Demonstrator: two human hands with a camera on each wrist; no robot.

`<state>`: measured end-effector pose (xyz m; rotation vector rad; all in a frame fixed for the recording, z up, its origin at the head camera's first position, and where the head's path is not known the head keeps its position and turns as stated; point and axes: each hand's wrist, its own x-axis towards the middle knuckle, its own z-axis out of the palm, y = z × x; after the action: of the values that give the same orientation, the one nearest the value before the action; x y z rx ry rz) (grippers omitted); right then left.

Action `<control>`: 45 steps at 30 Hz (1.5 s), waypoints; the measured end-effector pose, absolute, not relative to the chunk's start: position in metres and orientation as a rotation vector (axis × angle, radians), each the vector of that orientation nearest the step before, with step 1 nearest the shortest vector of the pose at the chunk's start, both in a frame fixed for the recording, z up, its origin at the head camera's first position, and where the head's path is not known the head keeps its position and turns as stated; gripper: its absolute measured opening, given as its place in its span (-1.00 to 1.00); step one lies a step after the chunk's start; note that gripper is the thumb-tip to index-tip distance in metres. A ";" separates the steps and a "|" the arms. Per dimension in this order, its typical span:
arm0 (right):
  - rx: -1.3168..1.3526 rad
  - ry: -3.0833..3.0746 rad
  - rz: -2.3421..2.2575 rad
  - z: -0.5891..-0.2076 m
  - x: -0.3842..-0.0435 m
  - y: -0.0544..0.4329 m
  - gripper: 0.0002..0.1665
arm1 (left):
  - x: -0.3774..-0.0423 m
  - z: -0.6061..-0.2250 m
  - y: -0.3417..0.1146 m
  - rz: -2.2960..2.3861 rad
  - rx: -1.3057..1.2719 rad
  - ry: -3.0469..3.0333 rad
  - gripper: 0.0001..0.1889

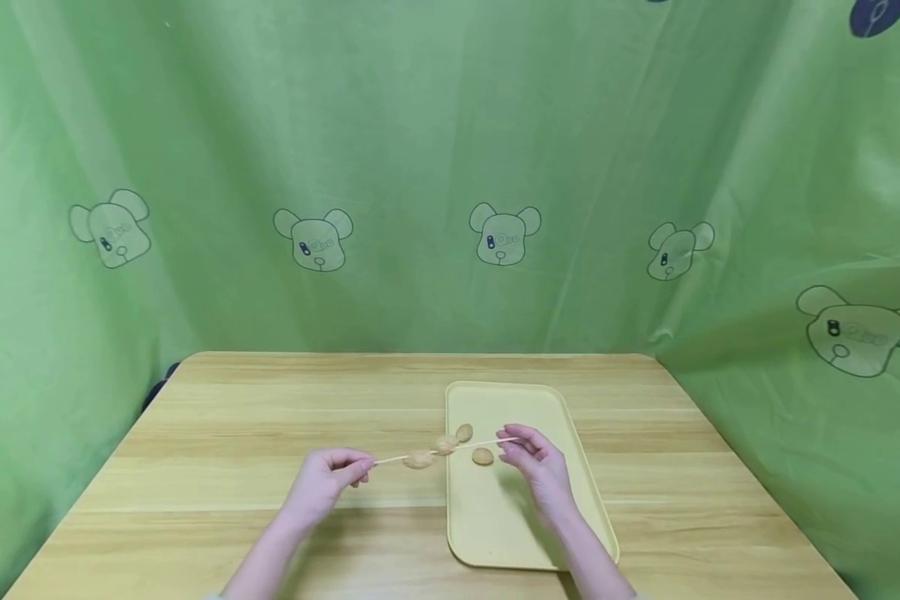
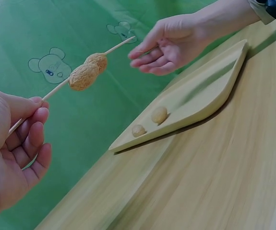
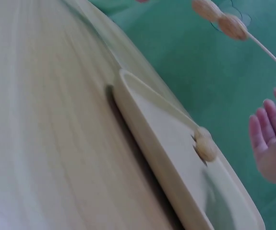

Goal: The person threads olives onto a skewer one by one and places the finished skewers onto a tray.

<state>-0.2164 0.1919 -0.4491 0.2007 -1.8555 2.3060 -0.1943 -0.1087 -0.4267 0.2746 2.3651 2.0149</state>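
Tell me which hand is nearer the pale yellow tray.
Right. The right hand is above the pale yellow tray; the left hand, pinching a thin skewer, is over the table to the tray's left.

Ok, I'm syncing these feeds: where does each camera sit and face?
Head: on the head, facing forward and down at the table; left hand and right hand show.
Left wrist: on that wrist, facing the skewer; both hands show.
Right wrist: on that wrist, facing the tray; right hand shows partly.
Wrist views share skewer and tray.
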 end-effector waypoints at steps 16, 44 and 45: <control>0.025 -2.336 2.009 -0.471 -0.253 0.206 -0.58 | -0.194 -0.429 -0.127 2.022 0.256 2.426 -0.81; 0.164 -2.618 1.450 -0.488 -0.256 0.191 -0.79 | -0.193 -0.436 -0.127 2.047 0.323 2.408 -0.82; 0.160 -2.621 1.456 -0.488 -0.256 0.192 -0.78 | -0.193 -0.436 -0.127 2.050 0.318 2.410 -0.82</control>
<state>-0.2560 0.1918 -0.4875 0.1600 -2.6211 1.4558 -0.1927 -0.1265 -0.4360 0.3180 2.4104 2.0495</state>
